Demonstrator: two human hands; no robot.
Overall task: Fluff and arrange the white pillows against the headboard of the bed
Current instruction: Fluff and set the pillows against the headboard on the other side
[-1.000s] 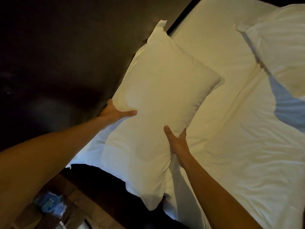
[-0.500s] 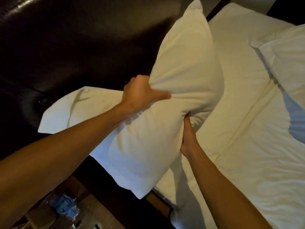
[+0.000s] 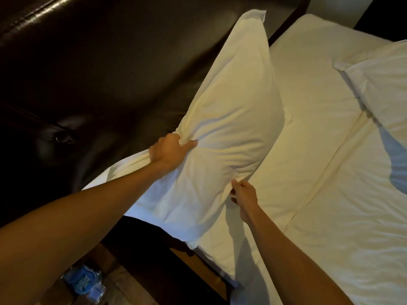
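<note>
Left hand point(image 3: 169, 151): fist clenched on a bunched fold of cloth at the headboard-side edge of the pillow point(image 3: 222, 137), thumb laid across the gathered fabric. Right hand point(image 3: 243, 194): fingers curled, pinching the pillow's opposite edge, on the side away from the headboard. Pillow: white, soft woven cotton case, long plump rectangle with a flat flanged border, creased in radiating folds at both grips; held between the two hands, tilted, its far corner against the headboard point(image 3: 99, 69), its near corner over the mattress edge. Headboard: dark brown padded leather-like upholstery, glossy, tufted with a button. Bed sheet point(image 3: 319, 150): white, smooth with faint wrinkles, a raised seam running diagonally, spread out from the headboard. Second pillow point(image 3: 383, 84): white, lying flat on the sheet, well apart from the headboard. Blue plastic packet point(image 3: 84, 280): crinkled, on a wooden surface below the headboard, partly hidden by the left forearm.
</note>
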